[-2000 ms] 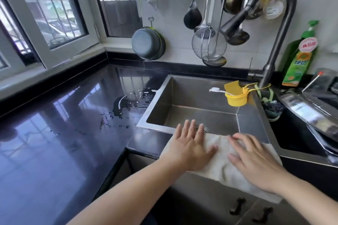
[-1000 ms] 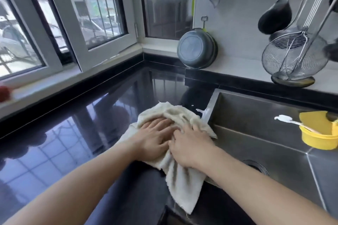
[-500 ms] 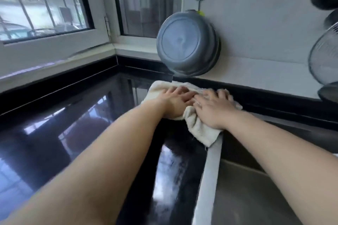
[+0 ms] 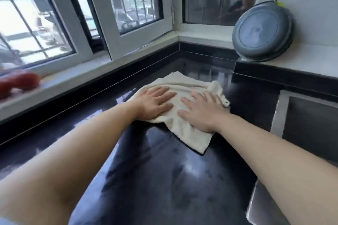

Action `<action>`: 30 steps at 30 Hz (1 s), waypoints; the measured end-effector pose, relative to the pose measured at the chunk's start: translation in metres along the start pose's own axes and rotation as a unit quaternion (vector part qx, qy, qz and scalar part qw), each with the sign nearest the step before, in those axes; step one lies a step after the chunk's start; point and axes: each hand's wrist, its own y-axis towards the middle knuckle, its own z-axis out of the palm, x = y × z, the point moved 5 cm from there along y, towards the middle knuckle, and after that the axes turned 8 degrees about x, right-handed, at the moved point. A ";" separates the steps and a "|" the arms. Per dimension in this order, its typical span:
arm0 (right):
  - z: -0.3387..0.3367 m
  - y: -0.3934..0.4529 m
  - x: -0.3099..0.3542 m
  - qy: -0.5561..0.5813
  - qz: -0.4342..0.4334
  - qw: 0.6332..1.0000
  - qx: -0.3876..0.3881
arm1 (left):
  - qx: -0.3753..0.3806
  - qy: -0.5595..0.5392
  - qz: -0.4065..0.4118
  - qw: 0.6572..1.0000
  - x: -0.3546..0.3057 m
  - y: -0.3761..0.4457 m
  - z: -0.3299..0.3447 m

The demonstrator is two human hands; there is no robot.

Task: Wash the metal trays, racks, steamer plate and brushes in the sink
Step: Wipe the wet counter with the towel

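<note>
Two hands lie flat on a cream cloth (image 4: 184,107) spread over the glossy black worktop (image 4: 164,179), seen from the head camera, the only view. The left hand (image 4: 155,103) and the right hand (image 4: 203,111) press down side by side, fingers straight and close together, curled round nothing; the cloth runs out beyond the fingertips toward the window corner and trails back under the right wrist.

Two seconds ago the same cloth lay over the sink's front edge. Since then both hands have pushed it leftward and away across the worktop, first past the sink's near corner, then up by the back wall, and now to the open stretch left of the basin. The puddle seen beside the sink earlier is no longer visible. That points to wiping up after the washing, so the task looks close to its end.

To the right of the fingers only the sink rim (image 4: 276,113) shows; no tray, rack, steamer plate or brush is in sight. Beyond the fingertips a grey basin (image 4: 261,31) hangs on the wall, and far left a blurred red object (image 4: 18,82) rests on the sill.

No brand, label or writing can be read.
</note>
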 end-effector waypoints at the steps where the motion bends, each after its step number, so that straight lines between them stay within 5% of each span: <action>1: 0.006 -0.020 0.016 0.000 -0.005 1.000 0.000 | 0.003 0.006 -0.006 1.000 -0.004 -0.029 0.006; 9: 0.057 -0.198 0.093 -0.022 -0.049 0.998 0.009 | 0.022 -0.010 -0.036 0.999 -0.081 -0.218 0.047; 21: 0.085 -0.430 -0.085 -0.012 0.056 0.998 0.041 | 0.017 -0.055 0.076 0.995 -0.373 -0.240 0.053; 26: 0.096 -0.535 -0.150 -0.006 0.092 0.993 0.073 | 0.091 -0.021 0.142 0.985 -0.481 -0.264 0.059; 30: 0.100 -0.577 -0.167 0.002 0.121 0.987 0.102 | -0.057 0.045 0.178 0.981 -0.487 -0.266 0.037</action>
